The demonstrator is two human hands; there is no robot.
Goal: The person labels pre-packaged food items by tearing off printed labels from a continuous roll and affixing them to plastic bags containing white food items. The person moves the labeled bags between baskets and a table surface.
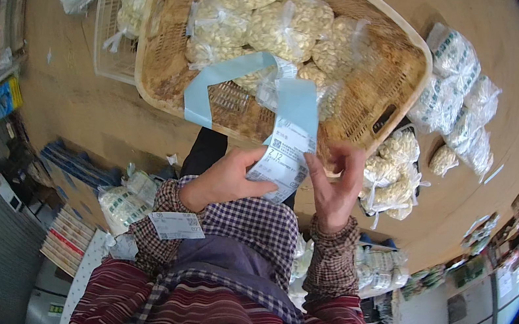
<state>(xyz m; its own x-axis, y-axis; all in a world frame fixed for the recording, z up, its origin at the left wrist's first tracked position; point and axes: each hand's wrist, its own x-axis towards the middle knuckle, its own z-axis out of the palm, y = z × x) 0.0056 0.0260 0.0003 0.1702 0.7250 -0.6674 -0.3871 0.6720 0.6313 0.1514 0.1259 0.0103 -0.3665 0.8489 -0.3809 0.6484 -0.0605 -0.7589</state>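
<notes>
My left hand (232,175) holds the lower end of a strip of printed white labels (285,158) on pale blue backing, thumb on top. The bare backing (232,71) loops up and left over the basket. At the strip's right edge is my right hand (340,186), thumb at the label and fingers curled; whether it pinches the strip is unclear. One loose label (176,226) sits on my left checked sleeve. Beyond my hands, a worn tan plastic basket (161,63) contains several knotted clear bags (286,24) of what look like peeled garlic cloves.
A clear plastic bin (114,59) with a similar bag adjoins the basket's left side. To the right lie printed plastic bags (442,98) and a dark tray with small filled bags (392,175). More bags (127,200) stand below the table edge on my left.
</notes>
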